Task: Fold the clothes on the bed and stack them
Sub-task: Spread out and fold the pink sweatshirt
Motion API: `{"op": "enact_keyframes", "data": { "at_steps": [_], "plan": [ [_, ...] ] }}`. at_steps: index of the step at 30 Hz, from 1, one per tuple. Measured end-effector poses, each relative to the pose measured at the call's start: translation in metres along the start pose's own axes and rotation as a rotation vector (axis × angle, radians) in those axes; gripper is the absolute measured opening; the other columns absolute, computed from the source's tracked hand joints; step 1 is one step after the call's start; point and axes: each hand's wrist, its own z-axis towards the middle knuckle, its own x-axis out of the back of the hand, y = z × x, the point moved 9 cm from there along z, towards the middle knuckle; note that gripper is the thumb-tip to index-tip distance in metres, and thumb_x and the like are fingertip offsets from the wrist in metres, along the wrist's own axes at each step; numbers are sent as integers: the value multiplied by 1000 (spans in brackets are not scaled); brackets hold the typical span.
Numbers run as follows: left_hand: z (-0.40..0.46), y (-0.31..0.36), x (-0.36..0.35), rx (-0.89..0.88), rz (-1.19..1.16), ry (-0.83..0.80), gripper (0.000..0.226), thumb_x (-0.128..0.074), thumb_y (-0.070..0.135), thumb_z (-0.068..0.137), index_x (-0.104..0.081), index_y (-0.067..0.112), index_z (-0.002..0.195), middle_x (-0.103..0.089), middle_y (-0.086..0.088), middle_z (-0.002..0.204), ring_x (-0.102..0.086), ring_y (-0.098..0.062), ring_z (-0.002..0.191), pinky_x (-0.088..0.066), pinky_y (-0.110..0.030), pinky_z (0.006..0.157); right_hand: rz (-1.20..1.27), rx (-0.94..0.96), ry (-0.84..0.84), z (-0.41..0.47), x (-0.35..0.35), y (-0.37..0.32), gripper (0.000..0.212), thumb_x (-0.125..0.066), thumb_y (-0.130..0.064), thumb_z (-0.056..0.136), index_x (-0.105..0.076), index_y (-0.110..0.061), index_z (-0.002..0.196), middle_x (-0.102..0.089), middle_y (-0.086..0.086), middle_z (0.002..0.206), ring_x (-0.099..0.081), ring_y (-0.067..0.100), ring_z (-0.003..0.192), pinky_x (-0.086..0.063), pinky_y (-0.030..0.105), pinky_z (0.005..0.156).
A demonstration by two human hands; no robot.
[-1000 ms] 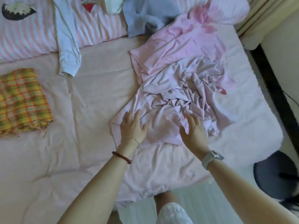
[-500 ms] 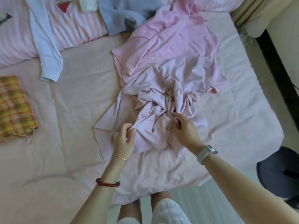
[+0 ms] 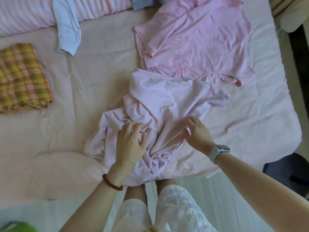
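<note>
At the near edge of the bed (image 3: 50, 134), I've got both hands down on a pale lilac garment (image 3: 160, 111) — it's bunched and creased, its lower part spilling over the mattress edge toward my legs. My left hand (image 3: 131, 141) lies on the crumpled fabric with fingers spread and slightly bent; I can't tell whether it's gathering cloth or just pressing. My right hand (image 3: 198, 133) rests on the folds to the right, fingers loose; whether any cloth is pinched under them I can't make out.

So where are we? By my read, early. One piece looks finished — a yellow plaid cloth (image 3: 21, 77) sits folded into a neat rectangle at the left of the bed, well apart from everything else, and I'd take that as the start of the stack. The lilac piece under my hands isn't folded at all yet; it needs flattening first.

Just beyond it, touching its far edge, a pink T-shirt (image 3: 197, 39) with embroidered lettering lies spread but wrinkled — not folded. Further up, a light blue sleeve (image 3: 67, 29) trails down from the striped pillow (image 3: 25, 14), and a scrap of blue fabric (image 3: 143, 2) peeks in at the top edge. That's at least three or four pieces left, I reckon, plus the stacking.
</note>
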Motion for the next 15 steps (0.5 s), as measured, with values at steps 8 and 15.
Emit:
{"op": "enact_keyframes", "data": {
  "at_steps": [8,15],
  "plan": [
    [-49,-26,-111,-16,369,-514,76,-82,47,41,-55,21,107,-58,-13,120,-51,-33,115,-49,-44,88,-369,406,-364,-21,-49,4,53,-39,-41,83,-57,-10,123,-59,9,124,-53,27,118,-50,40,90],
    [-14,-40,-57,348,-425,-436,19,-47,21,84,-58,7,92,-55,0,73,-54,-18,73,-37,-28,68,-290,376,-445,-7,-34,-11,74,-30,-62,82,-38,-18,141,-49,2,137,-43,24,129,-38,40,102]
  ]
}}
